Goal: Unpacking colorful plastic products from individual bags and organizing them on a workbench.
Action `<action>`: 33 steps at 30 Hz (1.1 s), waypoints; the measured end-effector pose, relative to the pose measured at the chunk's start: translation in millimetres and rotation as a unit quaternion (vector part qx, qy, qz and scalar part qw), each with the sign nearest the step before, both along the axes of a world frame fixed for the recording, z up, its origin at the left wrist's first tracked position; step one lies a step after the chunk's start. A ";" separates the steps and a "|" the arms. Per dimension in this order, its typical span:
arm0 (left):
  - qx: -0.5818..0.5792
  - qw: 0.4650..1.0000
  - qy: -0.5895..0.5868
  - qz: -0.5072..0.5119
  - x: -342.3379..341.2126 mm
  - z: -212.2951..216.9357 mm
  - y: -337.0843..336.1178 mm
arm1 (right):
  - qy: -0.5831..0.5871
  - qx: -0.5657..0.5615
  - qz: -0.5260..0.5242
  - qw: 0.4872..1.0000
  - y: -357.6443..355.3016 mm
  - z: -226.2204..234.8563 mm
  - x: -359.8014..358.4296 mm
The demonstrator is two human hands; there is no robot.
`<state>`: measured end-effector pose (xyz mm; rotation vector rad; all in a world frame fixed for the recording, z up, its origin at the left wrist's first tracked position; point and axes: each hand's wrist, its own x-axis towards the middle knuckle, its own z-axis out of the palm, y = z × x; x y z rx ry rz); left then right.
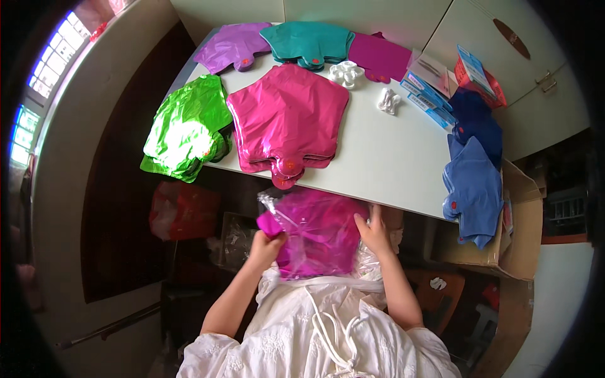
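Note:
On my lap, below the table's front edge, lies a clear plastic bag with flat magenta foil balloons showing through it. My left hand is closed on the left side of the magenta foil, close to the bag's crinkled edge. At the bag's right edge is my right hand, its thumb toward the magenta foil and its fingers partly hidden behind the plastic. Just beyond the bag, a stack of pink foil balloons lies on the white table, its rounded tabs hanging over the front edge.
Green foil balloons lie at the table's left. Purple, teal and dark magenta stacks line the back. White ribbon bundles, blue boxes and blue balloons are farther right, beside a cardboard box.

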<state>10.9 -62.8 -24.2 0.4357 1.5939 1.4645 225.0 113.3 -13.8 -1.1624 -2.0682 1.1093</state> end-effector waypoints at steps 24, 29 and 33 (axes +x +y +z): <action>0.018 0.995 0.037 0.096 -147.1 121.4 -167.4 | -0.211 0.047 -0.011 0.976 18.3 42.1 72.8; 0.075 0.983 0.054 0.159 -143.1 125.4 -158.6 | -0.214 0.089 0.024 0.972 -9.4 103.8 64.8; 0.122 0.989 0.028 0.082 -117.4 161.8 -91.2 | 0.186 -0.165 0.193 0.949 -21.0 152.7 32.0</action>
